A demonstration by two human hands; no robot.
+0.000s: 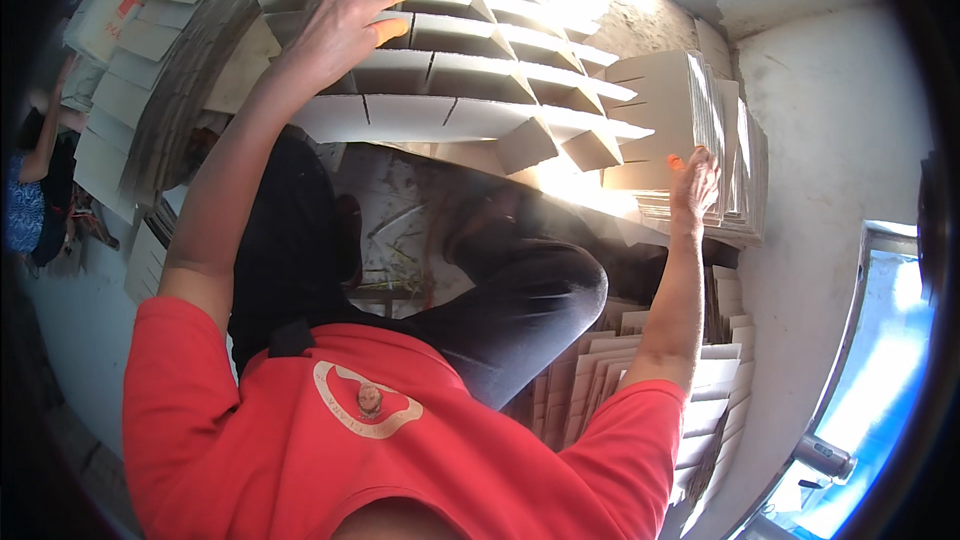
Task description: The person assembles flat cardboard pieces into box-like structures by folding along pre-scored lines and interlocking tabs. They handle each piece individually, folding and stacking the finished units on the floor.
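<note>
A half-slotted cardboard divider grid (480, 50) stands before me, its long strips running left to right with shorter cross strips set into them at the right part. My left hand (345, 25) is at the grid's left end, with orange coverings on two fingertips and the upper strips between its fingers. Far to the right, my right hand (697, 180) closes on the near edge of a stack of slotted cardboard sheets (655, 90). An orange covering shows on one of its digits. How many sheets it grips is hidden.
More cardboard stacks (190, 70) rise at the left, and slotted pieces (610, 370) are piled beside my right arm. A pale wall (810, 110) and blue-lit window (890, 340) bound the right side. Another person (30, 190) is at the far left edge.
</note>
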